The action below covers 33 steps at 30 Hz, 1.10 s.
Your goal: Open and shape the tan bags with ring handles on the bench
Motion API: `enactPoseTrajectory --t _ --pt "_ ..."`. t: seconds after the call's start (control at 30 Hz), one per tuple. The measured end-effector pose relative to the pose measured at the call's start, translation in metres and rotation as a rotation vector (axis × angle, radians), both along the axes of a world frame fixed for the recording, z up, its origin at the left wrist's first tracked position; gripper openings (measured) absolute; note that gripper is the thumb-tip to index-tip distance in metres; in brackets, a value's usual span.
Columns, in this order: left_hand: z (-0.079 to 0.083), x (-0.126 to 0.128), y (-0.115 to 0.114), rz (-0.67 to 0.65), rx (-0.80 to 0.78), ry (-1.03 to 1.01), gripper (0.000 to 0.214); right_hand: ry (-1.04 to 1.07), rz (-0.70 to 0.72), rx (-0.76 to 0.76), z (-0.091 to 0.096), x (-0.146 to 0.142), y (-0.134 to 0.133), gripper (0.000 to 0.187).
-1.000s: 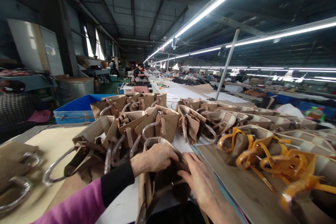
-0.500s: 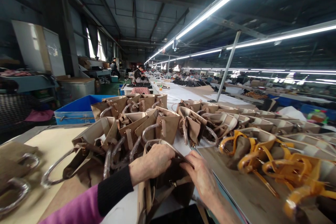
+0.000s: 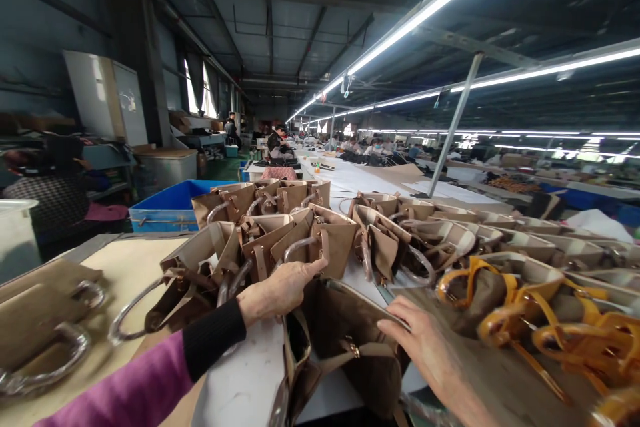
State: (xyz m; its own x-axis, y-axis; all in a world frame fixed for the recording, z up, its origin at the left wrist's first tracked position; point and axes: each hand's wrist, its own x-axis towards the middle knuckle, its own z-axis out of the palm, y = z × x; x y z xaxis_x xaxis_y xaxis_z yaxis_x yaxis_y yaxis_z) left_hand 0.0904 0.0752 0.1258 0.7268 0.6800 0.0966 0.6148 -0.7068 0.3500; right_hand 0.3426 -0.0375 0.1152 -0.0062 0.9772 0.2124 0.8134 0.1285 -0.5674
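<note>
A brown handbag [image 3: 350,373] stands close in front of me with its mouth spread wide and a small gold clasp showing. My right hand [image 3: 425,340] pinches its upper right rim between thumb and fingers. Over the bag's far left corner is my left hand [image 3: 283,288], index finger stretched out and the other fingers partly curled and hidden. Nothing shows in that hand. Its fingertip overlaps the strap tab of another brown handbag [image 3: 340,240] behind; I cannot tell whether they touch. That bag's rounded handle [image 3: 295,247] is wrapped in clear plastic.
Rows of brown bags fill the table ahead. At right lie bags with yellow handles [image 3: 500,313]; at left, a flat brown bag [image 3: 45,313] on cream sheeting. A blue bin [image 3: 163,203] stands beyond the table. A person [image 3: 50,187] sits at far left; others work further back.
My left hand has come off the front bag's upper edge and moved left, its index finger now extended. The bag's mouth has spread wider. My view has turned slightly left.
</note>
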Motion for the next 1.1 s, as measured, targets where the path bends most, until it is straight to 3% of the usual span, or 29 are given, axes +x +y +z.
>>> enactPoseTrajectory --t 0.17,0.33,0.43,0.5,0.57,0.67,0.8,0.93,1.1 --pt "-0.013 0.002 0.014 -0.067 0.045 -0.088 0.074 0.034 -0.007 -0.027 -0.002 0.004 -0.001 0.026" --pt "-0.016 0.005 0.02 -0.027 -0.059 -0.175 0.064 0.046 -0.015 -0.038 0.002 0.007 -0.001 0.027" --pt "-0.01 0.01 0.015 0.011 -0.064 -0.163 0.066 0.052 -0.034 -0.02 0.002 0.007 -0.001 0.027" --pt "-0.002 0.016 0.008 -0.01 0.042 -0.147 0.07 0.058 -0.033 -0.004 0.002 0.006 -0.001 0.027" --pt "0.006 0.024 -0.001 -0.113 0.182 -0.137 0.069 0.053 -0.032 0.007 0.001 0.006 -0.003 0.028" --pt "0.017 0.036 -0.011 -0.259 0.293 -0.125 0.049 0.049 -0.04 0.018 -0.002 0.009 -0.006 0.028" --pt "0.024 0.051 -0.014 -0.302 0.303 -0.084 0.018 0.063 -0.048 0.018 -0.003 0.013 -0.011 0.027" --pt "0.024 0.062 -0.008 -0.287 0.237 -0.048 0.01 0.06 -0.047 0.004 0.0 0.012 -0.013 0.027" --pt "0.018 0.074 0.0 -0.076 0.102 -0.084 0.01 0.073 -0.062 0.015 -0.002 0.013 -0.013 0.026"
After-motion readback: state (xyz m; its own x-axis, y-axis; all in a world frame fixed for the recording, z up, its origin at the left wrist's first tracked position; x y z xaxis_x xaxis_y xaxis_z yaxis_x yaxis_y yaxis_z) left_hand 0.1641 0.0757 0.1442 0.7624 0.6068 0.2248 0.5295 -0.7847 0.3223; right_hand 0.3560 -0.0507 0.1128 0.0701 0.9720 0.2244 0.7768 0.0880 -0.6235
